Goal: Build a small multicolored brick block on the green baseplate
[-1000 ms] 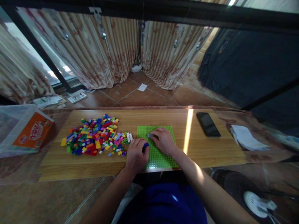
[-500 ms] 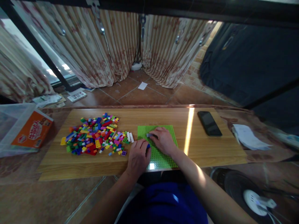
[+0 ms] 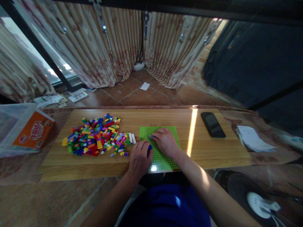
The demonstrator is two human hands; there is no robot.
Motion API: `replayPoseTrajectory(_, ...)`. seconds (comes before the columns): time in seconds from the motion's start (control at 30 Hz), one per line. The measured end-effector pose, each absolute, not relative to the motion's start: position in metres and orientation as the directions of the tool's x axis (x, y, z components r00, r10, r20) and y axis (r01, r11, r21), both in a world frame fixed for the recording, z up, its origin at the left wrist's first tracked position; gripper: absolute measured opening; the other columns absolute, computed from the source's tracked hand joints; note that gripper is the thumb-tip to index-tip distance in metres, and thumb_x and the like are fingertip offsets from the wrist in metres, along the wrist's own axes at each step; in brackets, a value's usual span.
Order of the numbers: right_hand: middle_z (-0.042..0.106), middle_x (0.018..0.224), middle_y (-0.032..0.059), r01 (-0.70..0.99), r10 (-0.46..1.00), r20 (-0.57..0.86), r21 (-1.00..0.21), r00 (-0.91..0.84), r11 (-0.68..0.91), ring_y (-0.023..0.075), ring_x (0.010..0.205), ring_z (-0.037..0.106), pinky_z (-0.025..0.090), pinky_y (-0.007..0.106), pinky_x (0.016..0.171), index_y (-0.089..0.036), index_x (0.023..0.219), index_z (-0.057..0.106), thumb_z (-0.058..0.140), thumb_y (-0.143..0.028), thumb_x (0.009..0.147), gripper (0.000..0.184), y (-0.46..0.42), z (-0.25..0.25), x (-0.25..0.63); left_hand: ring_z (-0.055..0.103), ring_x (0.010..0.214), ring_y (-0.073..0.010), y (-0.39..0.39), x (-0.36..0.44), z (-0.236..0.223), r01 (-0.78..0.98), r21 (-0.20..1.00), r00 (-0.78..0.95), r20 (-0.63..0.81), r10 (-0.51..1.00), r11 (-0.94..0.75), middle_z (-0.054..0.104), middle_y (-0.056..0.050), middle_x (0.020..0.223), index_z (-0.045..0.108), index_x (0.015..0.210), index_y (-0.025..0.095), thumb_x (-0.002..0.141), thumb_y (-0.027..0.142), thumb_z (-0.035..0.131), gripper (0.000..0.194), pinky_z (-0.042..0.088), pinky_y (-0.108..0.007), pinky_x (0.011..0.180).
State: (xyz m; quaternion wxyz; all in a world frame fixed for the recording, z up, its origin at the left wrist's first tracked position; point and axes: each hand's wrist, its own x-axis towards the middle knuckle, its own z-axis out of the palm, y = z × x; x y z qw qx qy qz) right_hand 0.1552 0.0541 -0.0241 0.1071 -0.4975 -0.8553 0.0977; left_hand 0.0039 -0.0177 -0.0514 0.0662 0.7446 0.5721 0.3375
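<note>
A green baseplate (image 3: pixel 168 130) lies flat on the wooden board (image 3: pixel 213 151) in front of me. My right hand (image 3: pixel 165 142) rests on the plate, its fingertips pinched on a small grey brick (image 3: pixel 151 136) near the plate's far left part. My left hand (image 3: pixel 139 157) sits curled at the plate's left edge, closed on a small blue brick (image 3: pixel 150 147) that shows at its fingertips. A heap of several loose coloured bricks (image 3: pixel 97 137) spreads over the board to the left of my left hand.
A black phone (image 3: pixel 212 124) lies at the board's far right. Folded white paper (image 3: pixel 251 138) sits right of it. An orange box (image 3: pixel 33 129) in a clear bag stands at the left. A fan (image 3: pixel 258 201) is on the floor, lower right.
Both hands stay almost in place on the plate. My left hand has edged slightly right toward the plate. The camera has tilted a little.
</note>
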Motion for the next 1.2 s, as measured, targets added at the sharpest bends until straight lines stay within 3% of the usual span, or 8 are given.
replayPoseTrajectory(0.27, 0.065, 0.093, 0.0076, 0.837, 0.866, 0.054, -0.231, -0.497, 0.495, 0.0225, 0.092, 0.051, 0.038, 0.035, 0.084, -0.022, 0.097, 0.073, 0.052, -0.029, 0.095, 0.022, 0.057, -0.022, 0.155, 0.06, 0.099, -0.0225, -0.017, 0.002, -0.051, 0.775, 0.557, 0.053, 0.415, 0.908, -0.3, 0.064, -0.009, 0.102, 0.059, 0.102, 0.017, 0.088, 0.02, 0.054, 0.015, 0.051, -0.038, 0.089)
replayPoseTrajectory(0.5, 0.065, 0.095, 0.0078, 0.845, 0.86, -0.012, -0.195, -0.51, 0.498, 0.0222, 0.094, 0.053, 0.038, 0.035, 0.084, -0.022, 0.099, 0.072, 0.052, -0.028, 0.095, 0.022, 0.059, -0.017, 0.153, 0.061, 0.104, -0.0222, -0.007, -0.002, -0.048, 0.75, 0.609, 0.025, 0.362, 0.932, -0.257, 0.062, -0.012, 0.11, 0.056, 0.116, 0.014, 0.093, 0.015, 0.04, 0.028, 0.053, -0.037, 0.091)
replayPoseTrajectory(0.77, 0.064, 0.096, 0.0075, 0.848, 0.859, -0.064, -0.209, -0.509, 0.487, 0.0205, 0.095, 0.053, 0.037, 0.033, 0.087, -0.022, 0.097, 0.072, 0.051, -0.029, 0.096, 0.022, 0.061, -0.016, 0.155, 0.054, 0.118, -0.0279, 0.002, 0.002, -0.043, 0.867, 0.417, 0.229, 0.153, 0.961, -0.273, 0.055, -0.018, 0.129, 0.052, 0.131, 0.007, 0.081, 0.005, 0.042, 0.051, 0.046, -0.04, 0.102)
replayPoseTrajectory(0.97, 0.064, 0.096, 0.0062, 0.823, 0.85, -0.063, -0.294, -0.523, 0.485, 0.0196, 0.096, 0.054, 0.038, 0.031, 0.088, -0.023, 0.1, 0.073, 0.053, -0.03, 0.095, 0.022, 0.069, -0.019, 0.159, 0.058, 0.108, -0.0255, 0.007, 0.007, -0.03, 0.933, 0.263, 0.251, 0.016, 0.968, -0.247, 0.057, -0.015, 0.126, 0.052, 0.131, 0.009, 0.083, 0.005, 0.039, 0.05, 0.052, -0.037, 0.093)
replayPoseTrajectory(1.2, 0.065, 0.093, 0.0061, 0.803, 0.879, 0.031, -0.392, -0.475, 0.448, 0.0184, 0.093, 0.056, 0.041, 0.031, 0.087, -0.023, 0.104, 0.073, 0.054, -0.029, 0.094, 0.023, 0.064, -0.025, 0.16, 0.061, 0.102, -0.0228, 0.011, 0.007, -0.038, 0.938, 0.17, 0.287, 0.104, 0.952, -0.301, 0.062, -0.013, 0.116, 0.057, 0.124, 0.013, 0.085, 0.004, 0.036, 0.045, 0.054, -0.035, 0.088)
